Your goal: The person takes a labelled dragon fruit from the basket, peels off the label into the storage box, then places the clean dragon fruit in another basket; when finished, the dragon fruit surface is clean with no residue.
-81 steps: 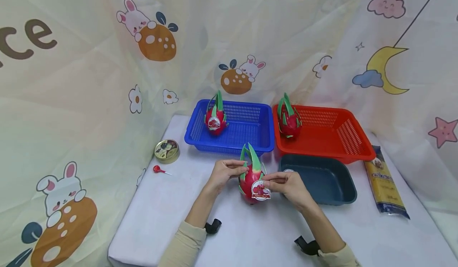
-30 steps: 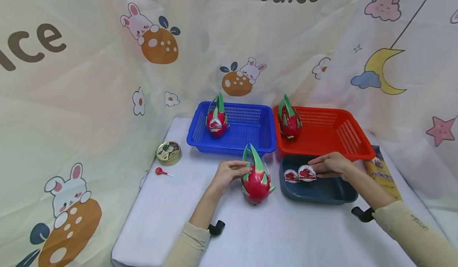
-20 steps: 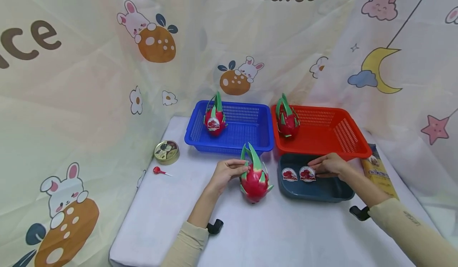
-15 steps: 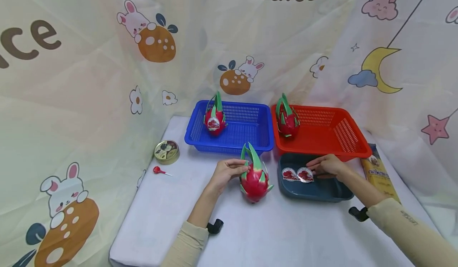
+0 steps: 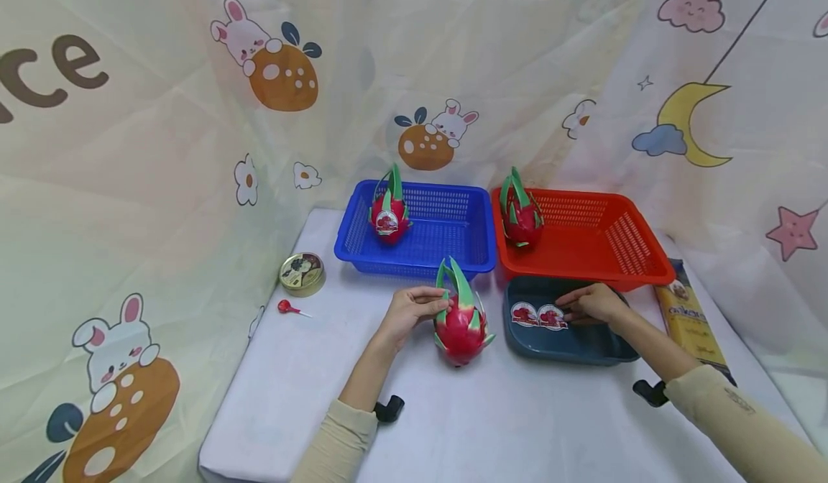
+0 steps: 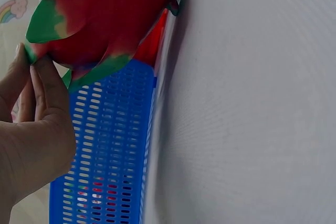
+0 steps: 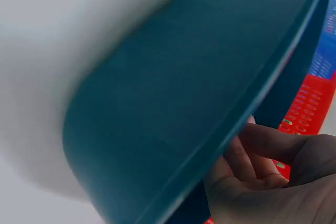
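Note:
In the head view, my left hand pinches a green leaf of the pink dragon fruit, which stands upright at the table's middle. The left wrist view shows the thumb and fingertips together on a leaf tip of that dragon fruit. My right hand is inside the dark teal tray, fingertips at the right edge of a round dragon-fruit label. A similar label lies to its left. In the right wrist view, the tray's rim hides the label and partly the fingertips.
Behind are a blue basket holding a labelled dragon fruit and a red basket holding another dragon fruit. A yellow packet lies right; a round tin and small red-headed item lie left.
My right hand has carried the round label from the front of the dragon fruit rightward into the tray, beside the other label. My left hand has stayed on the leaf.

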Demonstrator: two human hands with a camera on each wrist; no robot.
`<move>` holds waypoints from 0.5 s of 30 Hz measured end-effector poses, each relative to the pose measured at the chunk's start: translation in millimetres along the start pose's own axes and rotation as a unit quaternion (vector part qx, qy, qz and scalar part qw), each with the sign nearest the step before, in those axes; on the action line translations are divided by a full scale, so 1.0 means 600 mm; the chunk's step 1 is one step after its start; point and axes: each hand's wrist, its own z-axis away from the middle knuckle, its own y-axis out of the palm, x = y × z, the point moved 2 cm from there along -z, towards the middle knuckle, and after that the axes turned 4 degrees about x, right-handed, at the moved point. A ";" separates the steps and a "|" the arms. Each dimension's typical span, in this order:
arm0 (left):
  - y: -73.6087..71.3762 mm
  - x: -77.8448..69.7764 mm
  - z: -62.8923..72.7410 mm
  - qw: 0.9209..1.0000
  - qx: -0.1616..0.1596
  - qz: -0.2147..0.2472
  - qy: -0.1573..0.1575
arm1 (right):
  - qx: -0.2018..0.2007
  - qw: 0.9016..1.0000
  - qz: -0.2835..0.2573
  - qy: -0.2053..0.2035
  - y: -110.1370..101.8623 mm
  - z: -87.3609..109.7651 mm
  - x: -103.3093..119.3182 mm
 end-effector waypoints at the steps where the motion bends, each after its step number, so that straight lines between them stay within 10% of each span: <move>1: 0.000 -0.001 0.000 1.000 0.001 0.000 0.000 | -0.003 1.000 -0.003 -0.004 0.000 0.001 0.001; 15: -0.004 -0.001 0.000 1.000 -0.004 -0.004 -0.018 | 0.037 0.997 -0.019 -0.065 0.047 0.010 0.095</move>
